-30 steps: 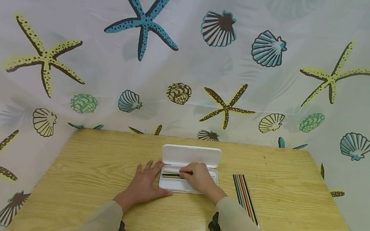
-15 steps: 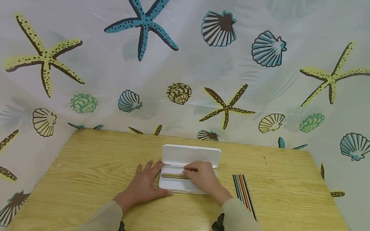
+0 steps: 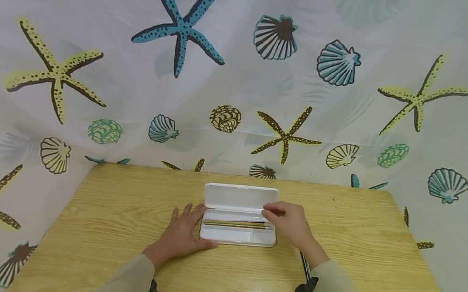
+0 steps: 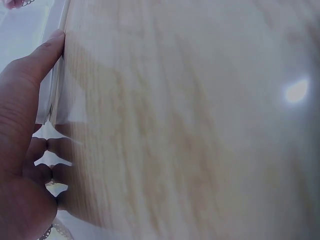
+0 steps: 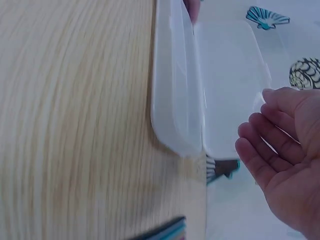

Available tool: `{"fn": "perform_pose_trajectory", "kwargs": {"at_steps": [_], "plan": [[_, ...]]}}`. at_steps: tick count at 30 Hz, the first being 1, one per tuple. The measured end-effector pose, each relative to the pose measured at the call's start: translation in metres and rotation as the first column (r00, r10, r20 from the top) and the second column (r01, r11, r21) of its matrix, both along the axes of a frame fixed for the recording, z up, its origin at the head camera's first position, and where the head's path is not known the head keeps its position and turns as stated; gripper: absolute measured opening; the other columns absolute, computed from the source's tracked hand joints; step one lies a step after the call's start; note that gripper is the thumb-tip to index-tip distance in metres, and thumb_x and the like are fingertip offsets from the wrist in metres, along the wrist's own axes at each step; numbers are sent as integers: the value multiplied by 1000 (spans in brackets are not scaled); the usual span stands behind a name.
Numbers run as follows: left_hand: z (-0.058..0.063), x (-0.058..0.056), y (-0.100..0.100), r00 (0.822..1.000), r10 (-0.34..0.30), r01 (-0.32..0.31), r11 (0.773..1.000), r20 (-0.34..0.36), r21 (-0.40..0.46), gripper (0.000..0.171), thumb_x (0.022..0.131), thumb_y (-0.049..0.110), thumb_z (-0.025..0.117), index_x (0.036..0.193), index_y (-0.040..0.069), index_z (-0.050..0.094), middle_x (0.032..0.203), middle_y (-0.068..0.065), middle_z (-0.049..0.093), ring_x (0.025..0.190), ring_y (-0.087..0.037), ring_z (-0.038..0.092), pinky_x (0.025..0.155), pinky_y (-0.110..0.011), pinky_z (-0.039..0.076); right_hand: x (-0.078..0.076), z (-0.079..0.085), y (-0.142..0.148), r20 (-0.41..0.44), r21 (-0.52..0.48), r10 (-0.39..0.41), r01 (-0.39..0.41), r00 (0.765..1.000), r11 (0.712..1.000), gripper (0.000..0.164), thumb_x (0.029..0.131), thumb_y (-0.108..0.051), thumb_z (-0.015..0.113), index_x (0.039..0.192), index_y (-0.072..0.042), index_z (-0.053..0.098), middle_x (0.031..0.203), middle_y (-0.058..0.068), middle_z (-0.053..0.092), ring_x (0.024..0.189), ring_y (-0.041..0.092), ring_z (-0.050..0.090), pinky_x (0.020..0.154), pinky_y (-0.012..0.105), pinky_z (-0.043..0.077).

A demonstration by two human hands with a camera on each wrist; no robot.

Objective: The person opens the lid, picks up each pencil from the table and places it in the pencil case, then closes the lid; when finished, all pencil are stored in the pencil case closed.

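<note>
A white pencil case (image 3: 225,235) lies on the table with its lid (image 3: 234,198) raised at the back. Several pencils (image 3: 233,224), some yellowish, lie lengthwise inside it. My left hand (image 3: 181,231) is spread at the case's left end, its straight thumb (image 4: 47,52) against the front wall and its fingers near the back corner. Over the case's right end hovers my right hand (image 3: 290,221), its fingers loosely bent and nothing between them in the right wrist view. More coloured pencils (image 3: 306,267) lie on the table, mostly hidden under the right hand and forearm.
The wooden table (image 3: 132,192) runs back to a pale curtain (image 3: 233,82) printed with starfish and shells. Black wrist cameras hang below both sleeves, the right one (image 3: 306,289) near the loose pencils' front end.
My right hand has come away from the dark pencil it was placing and moved right, towards the case's right end. The pencils inside are now uncovered. My left hand has stayed put.
</note>
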State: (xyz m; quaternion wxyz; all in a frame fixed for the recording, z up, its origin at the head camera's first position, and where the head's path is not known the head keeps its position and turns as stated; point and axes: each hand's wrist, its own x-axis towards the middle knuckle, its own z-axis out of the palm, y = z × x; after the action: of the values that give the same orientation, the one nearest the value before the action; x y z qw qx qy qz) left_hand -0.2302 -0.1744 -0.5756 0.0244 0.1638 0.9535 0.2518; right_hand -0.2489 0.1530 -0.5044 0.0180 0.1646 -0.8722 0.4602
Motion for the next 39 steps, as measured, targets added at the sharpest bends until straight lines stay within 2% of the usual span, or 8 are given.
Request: {"fn": "perform_pose_trajectory", "kwargs": {"at_steps": [6,10,16,21,27,32,39], "plan": [[0,0,0,1000,1,-1,1000,-6,7,108,82,73,76,166,17,35,169,-19,37,157,-53,27,120,-81,12,4,2,35,10,24,-94,94,996,995,25,99,-20,75,119,-4,80,115,12,79,103,27,76,82,32,63],[-1,0,1,1000,4,-4,1000,-9,9,108,82,73,76,166,18,36,169,-19,38,157,-53,27,120,-81,12,8,2,57,25,24,-123,122,992,992,29,100,-21,74,124,-5,77,119,15,78,106,30,76,84,34,63],[0,0,1,1000,7,-7,1000,-4,15,108,82,73,76,165,18,36,168,-20,38,157,-53,26,121,-81,12,15,-3,80,28,10,-163,163,986,987,34,99,-21,76,129,-4,75,120,16,78,106,31,75,84,25,61],[1,0,1,1000,2,-2,1000,-3,13,107,83,73,76,165,17,37,169,-20,37,157,-54,26,120,-81,12,19,-7,92,1,35,-192,192,981,981,38,99,-20,76,131,-1,73,116,16,79,104,31,75,84,23,59],[1,0,1,1000,3,-3,1000,-8,13,106,82,72,76,164,17,38,168,-20,38,156,-54,27,120,-82,12,23,-13,102,28,44,-215,213,976,976,45,99,-16,75,139,3,65,118,19,78,105,33,74,83,20,58],[1,1,1,1000,4,-4,1000,-3,23,107,82,73,77,165,18,37,169,-19,38,157,-53,27,120,-81,12,25,-20,109,43,47,-230,228,972,973,43,99,-13,75,136,5,67,117,21,77,105,34,75,82,18,57],[1,1,1,1000,5,-5,1000,0,23,107,82,72,77,165,18,37,169,-20,37,157,-53,26,121,-81,11,26,-33,119,62,89,-233,228,970,970,42,98,-11,76,135,6,66,118,21,76,105,32,74,87,26,60]]}}
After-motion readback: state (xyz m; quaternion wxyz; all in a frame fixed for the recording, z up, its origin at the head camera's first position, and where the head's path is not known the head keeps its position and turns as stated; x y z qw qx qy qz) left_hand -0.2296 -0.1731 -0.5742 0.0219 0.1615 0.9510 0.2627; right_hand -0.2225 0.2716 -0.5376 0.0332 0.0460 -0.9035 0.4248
